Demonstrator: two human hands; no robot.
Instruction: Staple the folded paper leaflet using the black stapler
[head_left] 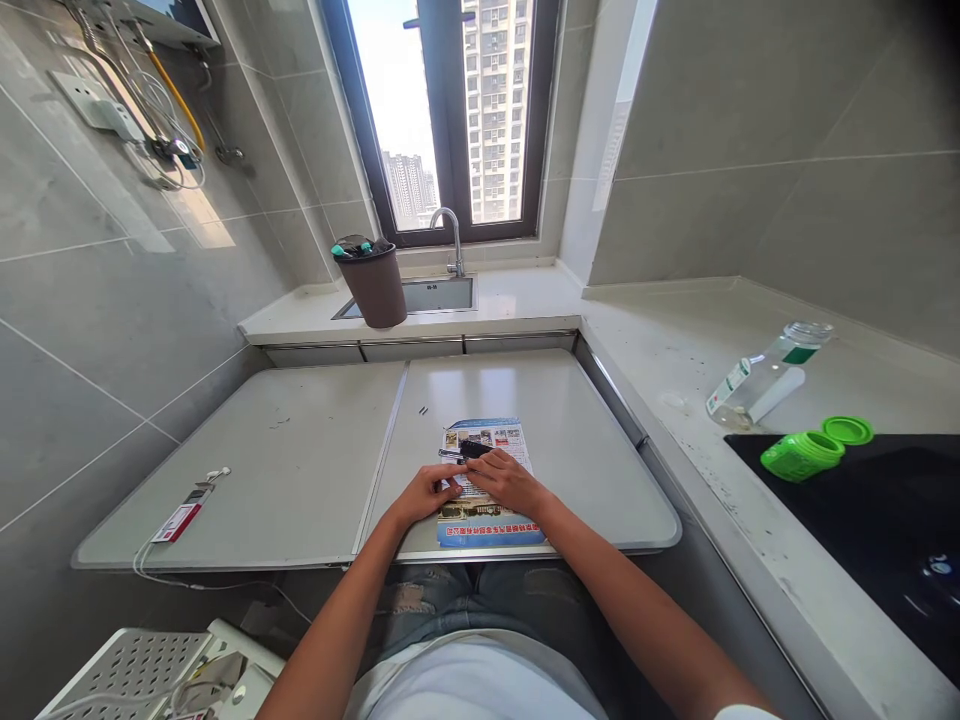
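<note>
Both hands are together over a printed flyer [491, 540] with blue edges and small pictures, lying on the light folding table. A small black tool with a silver metal part [474, 449] sits at the flyer's upper half; its exact kind is too small to tell. My right hand [510, 484] covers the tool's near end, its fingers bent over it. Just left of it, my left hand [429, 494] has curled fingers, with the index fingertip meeting the right fingers and the thumb beneath. Whatever lies between the left fingers is hidden. Two tiny dark strips [423, 410] lie beyond the flyer.
On the folding table [315, 480] at left lies a red-and-white device [180, 518] with a white cable. A brown bin [373, 287] stands by the sink [442, 295]. At right are a clear bottle [769, 375] and an opened green container [802, 456] by the black cooktop [900, 530].
</note>
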